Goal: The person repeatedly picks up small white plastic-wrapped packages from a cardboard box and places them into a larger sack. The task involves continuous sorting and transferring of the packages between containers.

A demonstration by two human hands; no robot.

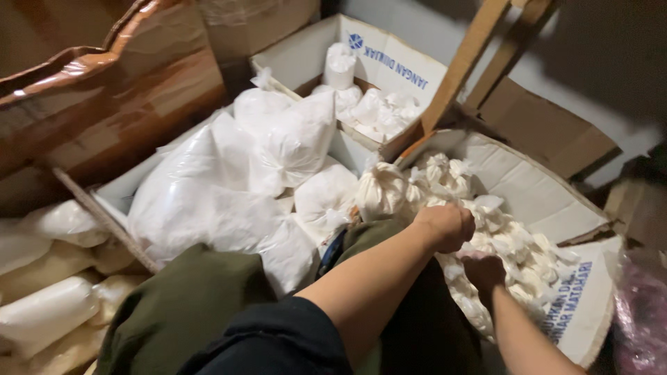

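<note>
My left hand [445, 226] is closed in a fist over a pile of small knotted white bags [517, 253] in an open cardboard box [542, 194]; it seems to grip the top of one bag. Just below it, my right hand [484, 272] reaches down into the same pile, in shadow, with its fingers hidden among the bags. A rounder, fuller tied white bag [380, 191] sits at the box's near left corner. My knees in olive-green trousers [180, 305] fill the lower middle of the view.
Large white plastic sacks [229, 187] are heaped to the left of the box. A second open carton [389, 62] behind holds more small white bags. Long pale packets [48, 305] lie at the far left. Brown taped cartons [104, 90] and wooden slats [465, 62] stand behind.
</note>
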